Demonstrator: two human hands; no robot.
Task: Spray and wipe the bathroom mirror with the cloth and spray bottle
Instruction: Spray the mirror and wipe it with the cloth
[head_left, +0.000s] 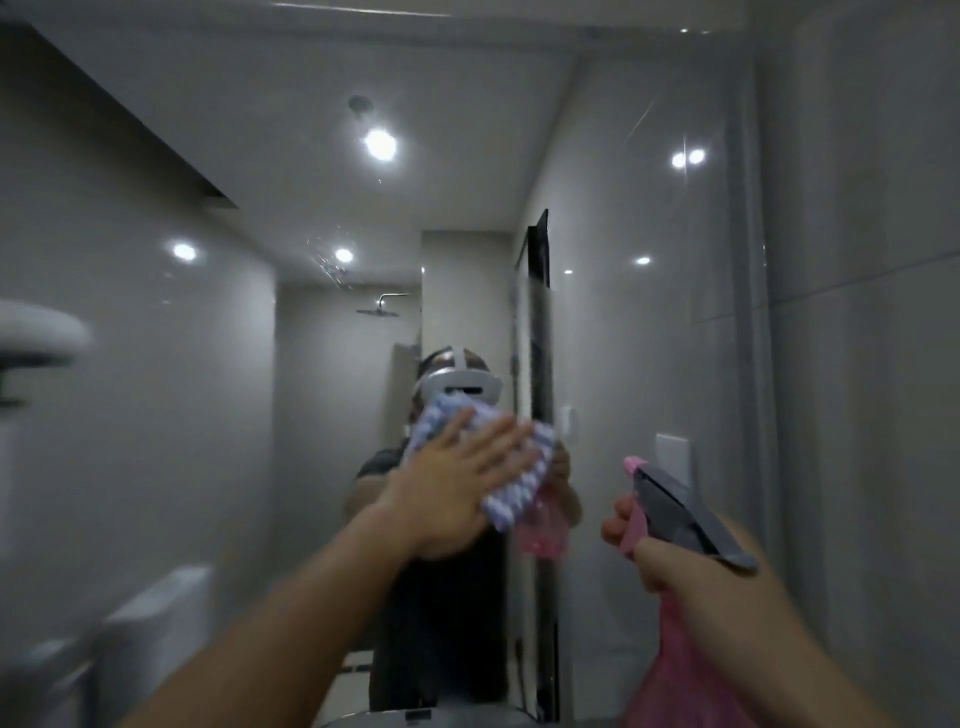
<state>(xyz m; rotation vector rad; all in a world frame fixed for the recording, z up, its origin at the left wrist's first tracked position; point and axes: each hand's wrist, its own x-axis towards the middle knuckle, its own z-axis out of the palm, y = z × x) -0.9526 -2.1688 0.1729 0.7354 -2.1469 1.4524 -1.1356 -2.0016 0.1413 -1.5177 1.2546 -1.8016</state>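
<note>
One cloth (blurred) under left hand; spray bottle base cropped.

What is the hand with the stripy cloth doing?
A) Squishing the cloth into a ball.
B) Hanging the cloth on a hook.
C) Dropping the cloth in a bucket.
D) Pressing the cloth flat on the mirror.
D: the left hand lies with straight, spread fingers on the striped cloth, pressing it flat against the mirror.
</note>
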